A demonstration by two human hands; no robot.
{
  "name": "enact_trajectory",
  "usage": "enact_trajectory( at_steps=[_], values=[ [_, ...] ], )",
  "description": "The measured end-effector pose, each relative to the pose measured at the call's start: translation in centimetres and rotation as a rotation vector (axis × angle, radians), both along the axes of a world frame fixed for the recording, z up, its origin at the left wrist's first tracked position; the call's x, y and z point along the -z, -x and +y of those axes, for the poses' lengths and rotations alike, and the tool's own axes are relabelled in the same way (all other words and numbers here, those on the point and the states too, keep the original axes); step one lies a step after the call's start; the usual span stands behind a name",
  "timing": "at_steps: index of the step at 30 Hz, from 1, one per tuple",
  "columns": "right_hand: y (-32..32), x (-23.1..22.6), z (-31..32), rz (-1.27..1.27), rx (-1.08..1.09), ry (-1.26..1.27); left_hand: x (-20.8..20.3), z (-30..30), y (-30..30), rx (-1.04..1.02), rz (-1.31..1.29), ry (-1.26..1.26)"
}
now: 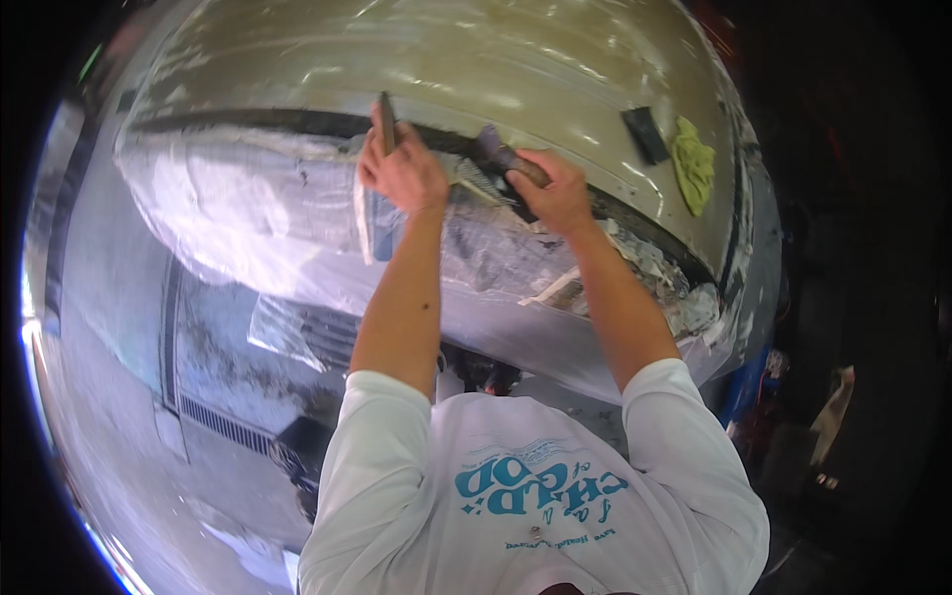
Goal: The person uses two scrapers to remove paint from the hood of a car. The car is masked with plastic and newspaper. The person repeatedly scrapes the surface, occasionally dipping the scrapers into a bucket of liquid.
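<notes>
My left hand (409, 174) is closed on a thin flat spreader-like piece (387, 124), seen nearly edge-on and pointing away from me; its exact kind does not show. To its right, my right hand (557, 193) grips a putty knife (521, 167) by the handle, fingers wrapped round it. The knife's wide greyish blade points up and left, over a dark recessed strip (446, 137) along the edge of a large beige curved panel (397, 59). Whether the blade touches the strip is hard to tell. Crumpled plastic film (248, 188) covers the surface just below both hands.
On the panel's right side lie a dark rectangular pad (646, 135) and a yellow-green cloth (693, 167). Torn masking material and debris (650, 260) hang along the right part of the edge. Below on the left are a floor grate (226, 424) and a loose plastic sheet (288, 332).
</notes>
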State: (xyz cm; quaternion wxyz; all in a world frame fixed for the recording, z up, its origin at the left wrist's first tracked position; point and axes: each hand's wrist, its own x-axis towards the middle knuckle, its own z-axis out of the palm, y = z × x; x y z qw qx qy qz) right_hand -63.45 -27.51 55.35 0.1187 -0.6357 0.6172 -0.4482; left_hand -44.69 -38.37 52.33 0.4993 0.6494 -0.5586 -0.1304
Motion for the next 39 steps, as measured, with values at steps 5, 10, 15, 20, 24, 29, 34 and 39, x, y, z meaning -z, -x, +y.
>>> enact_trajectory(
  at_steps=[5,10,15,20,24,29,34,39],
  values=[
    [1.0,-0.2,0.3,0.014,0.054,0.024,0.0,-0.3,-0.3,0.079,0.213,0.095],
    [-0.8,1.7,-0.7,0.091,0.053,0.086,0.4,-0.8,-5.9,0.128,0.478,0.186],
    [1.0,3.0,-0.6,0.098,0.063,0.061,-2.3,5.9,-14.9,0.06,0.221,-0.205],
    [0.7,2.5,-1.4,0.112,0.015,0.16,1.6,19.7,-26.4,0.07,0.082,-0.391],
    [0.6,2.8,-1.5,0.14,0.03,0.133,6.6,34.0,-33.3,-0.112,0.061,-0.794],
    [1.2,3.2,-1.5,0.164,0.088,0.078,10.1,48.8,-36.1,-0.002,-0.002,-0.95],
    [0.7,2.2,-0.8,0.183,0.097,0.121,8.4,53.3,-36.4,-0.031,-0.028,-1.164],
    [-0.1,2.1,-0.9,0.09,0.066,0.099,6.2,49.7,-36.8,-0.116,-0.113,-1.072]
  ],
)
